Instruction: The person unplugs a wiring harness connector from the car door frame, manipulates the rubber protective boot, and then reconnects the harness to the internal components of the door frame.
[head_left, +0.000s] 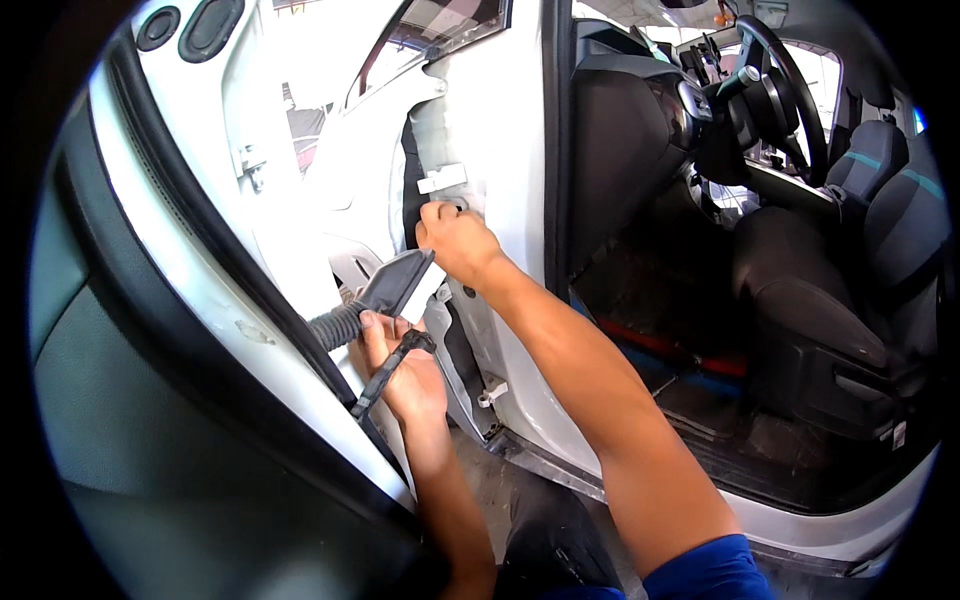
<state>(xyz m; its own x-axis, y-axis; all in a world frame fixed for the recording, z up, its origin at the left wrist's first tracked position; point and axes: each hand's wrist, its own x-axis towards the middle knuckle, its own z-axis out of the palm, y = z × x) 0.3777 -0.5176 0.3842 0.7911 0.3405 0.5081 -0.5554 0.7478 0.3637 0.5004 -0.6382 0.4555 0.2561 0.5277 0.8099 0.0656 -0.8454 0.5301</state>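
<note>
- I see the ribbed gray hose in the gap between the open car door and the white door pillar, its wide, flat end tilted up toward the pillar.
- My left hand, palm up, is clamped on the hose from below, thumb against the ribs; its other fingers are partly hidden.
- A black strip with a lumpy upper end crosses in front of that palm.
- My right hand is at the pillar just above the flat end, fingers curled; I cannot tell whether they pinch anything.
- Just above it sits a white bracket; a smaller metal bracket is lower down.
- Right of the pillar I see the steering wheel and a dark seat.
</note>
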